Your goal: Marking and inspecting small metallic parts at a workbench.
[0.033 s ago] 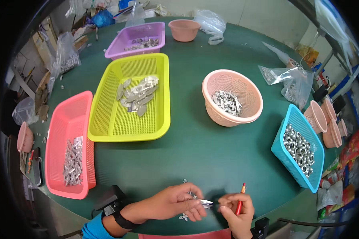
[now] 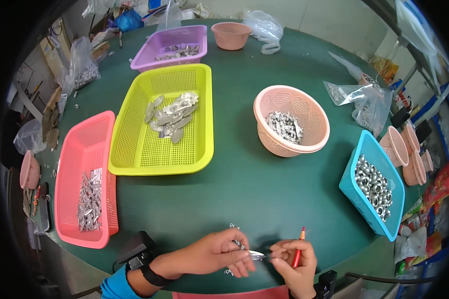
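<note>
The left hand (image 2: 219, 254) pinches a small flat shiny metal piece (image 2: 255, 255) between curled fingertips. The right hand (image 2: 294, 264), just beside that tip, closes round a slim red pencil (image 2: 298, 247).

At the near edge of the round green table (image 2: 244, 189), the left hand (image 2: 219, 251) pinches a small silver metal piece (image 2: 254, 255), its tip meeting the right hand (image 2: 294, 266), which grips a red pencil-like tool (image 2: 298, 249). Beyond stand a yellow rectangular plastic basket (image 2: 134, 154), a pink rectangular basket (image 2: 80, 149), a round peach basket (image 2: 314, 119) and a blue rectangular basket (image 2: 356, 199), all holding metal parts.
</note>
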### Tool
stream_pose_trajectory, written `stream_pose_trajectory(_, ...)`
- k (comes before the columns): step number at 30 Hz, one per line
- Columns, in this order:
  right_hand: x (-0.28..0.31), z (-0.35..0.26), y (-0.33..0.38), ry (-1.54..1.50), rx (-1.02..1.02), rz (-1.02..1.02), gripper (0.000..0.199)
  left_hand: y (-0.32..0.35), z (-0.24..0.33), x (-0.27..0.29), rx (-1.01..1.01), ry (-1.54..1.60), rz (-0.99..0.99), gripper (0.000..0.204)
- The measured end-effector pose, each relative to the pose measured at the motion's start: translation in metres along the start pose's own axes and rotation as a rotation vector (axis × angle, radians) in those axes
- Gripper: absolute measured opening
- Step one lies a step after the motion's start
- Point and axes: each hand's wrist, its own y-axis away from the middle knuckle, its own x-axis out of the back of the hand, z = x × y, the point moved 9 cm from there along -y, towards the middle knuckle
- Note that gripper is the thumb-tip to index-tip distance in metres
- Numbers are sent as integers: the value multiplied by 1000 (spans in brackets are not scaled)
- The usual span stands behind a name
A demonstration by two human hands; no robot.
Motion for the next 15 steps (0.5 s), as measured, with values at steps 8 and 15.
stream_pose_trajectory(8,-30,11,1,126,-25,-130,18,1,-11,9,94,-82,54,23)
stream_pose_trajectory(15,-21,11,1,154,12,-76,17,4,-11,13,140,66,122,29)
